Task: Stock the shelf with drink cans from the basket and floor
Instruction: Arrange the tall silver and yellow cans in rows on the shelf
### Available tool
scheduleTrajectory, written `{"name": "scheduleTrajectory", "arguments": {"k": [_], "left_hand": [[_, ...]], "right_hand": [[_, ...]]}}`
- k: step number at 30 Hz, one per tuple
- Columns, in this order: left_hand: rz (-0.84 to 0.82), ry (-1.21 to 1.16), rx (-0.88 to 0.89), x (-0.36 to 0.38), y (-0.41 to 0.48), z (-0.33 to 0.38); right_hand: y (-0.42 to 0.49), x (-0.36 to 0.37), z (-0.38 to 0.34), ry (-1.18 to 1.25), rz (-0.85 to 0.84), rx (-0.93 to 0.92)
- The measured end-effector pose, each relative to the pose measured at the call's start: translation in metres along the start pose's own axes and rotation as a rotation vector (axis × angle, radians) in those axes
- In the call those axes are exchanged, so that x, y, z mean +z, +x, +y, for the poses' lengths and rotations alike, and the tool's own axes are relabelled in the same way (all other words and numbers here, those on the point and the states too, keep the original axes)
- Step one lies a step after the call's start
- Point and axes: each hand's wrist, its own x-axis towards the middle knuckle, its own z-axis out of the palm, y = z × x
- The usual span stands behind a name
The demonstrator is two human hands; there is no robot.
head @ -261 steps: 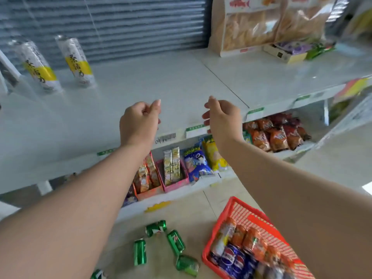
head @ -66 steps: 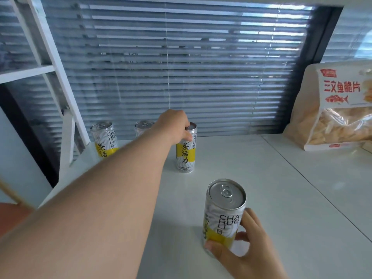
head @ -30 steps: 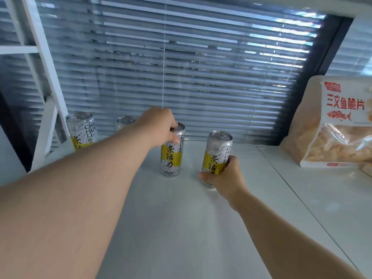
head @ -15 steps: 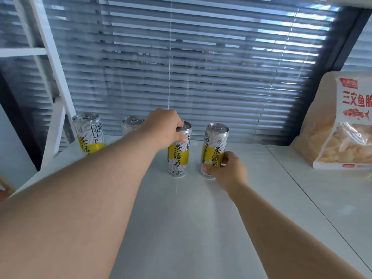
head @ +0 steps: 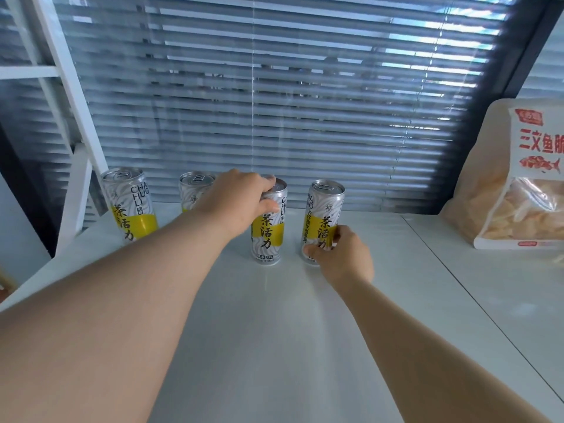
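My right hand [head: 341, 257] now holds the fourth tea can [head: 324, 209] in the back row, just beside the third can [head: 270, 236].

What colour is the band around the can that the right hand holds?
Yellow, on the silver can; head view shows it best.

Left hand [head: 238, 199] and its wrist are covering the right side and lower body of the second can from the left [head: 195, 190]; its label is not showing. The same hand is hiding part of the lid of the third can [head: 268, 236]. Right hand [head: 341, 257] is masking the lower label of the rightmost can [head: 323, 209]. The right frame edge is cropping the snack bag [head: 518, 193]. Fine print at the third can's base is staying too small to read.
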Motion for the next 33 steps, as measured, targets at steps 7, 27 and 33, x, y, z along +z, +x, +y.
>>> {"name": "scheduleTrajectory", "arguments": {"k": [7, 27, 33], "left_hand": [[-0.008, 0.051, 0.032, 0.004, 0.0, -0.001], [0.09, -0.138, -0.006, 0.008, -0.001, -0.001], [-0.038, -0.214, -0.012, 0.019, -0.015, -0.002]], "right_hand": [[0.001, -0.001, -0.002, -0.036, -0.01, -0.007], [-0.005, -0.008, 0.001, -0.048, 0.013, -0.011], [-0.013, -0.016, 0.004, 0.082, -0.111, 0.08]]}}
